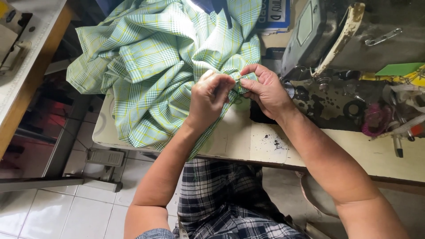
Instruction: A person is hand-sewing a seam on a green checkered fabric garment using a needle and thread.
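Where it lies: green checked cloth [155, 66], soft and crumpled, heaped at the table's [248, 141] left edge.
Hands: left hand [210, 95] and right hand [265, 90] both pinching one folded hem.
Sign: blue-and-white card [272, 13], far edge.

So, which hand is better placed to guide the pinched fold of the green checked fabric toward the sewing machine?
Probably the right hand. It pinches the green checked fabric on the side nearest the sewing machine, with nothing between them. The left hand grips the same fold from the far side, closer to the bunched cloth.
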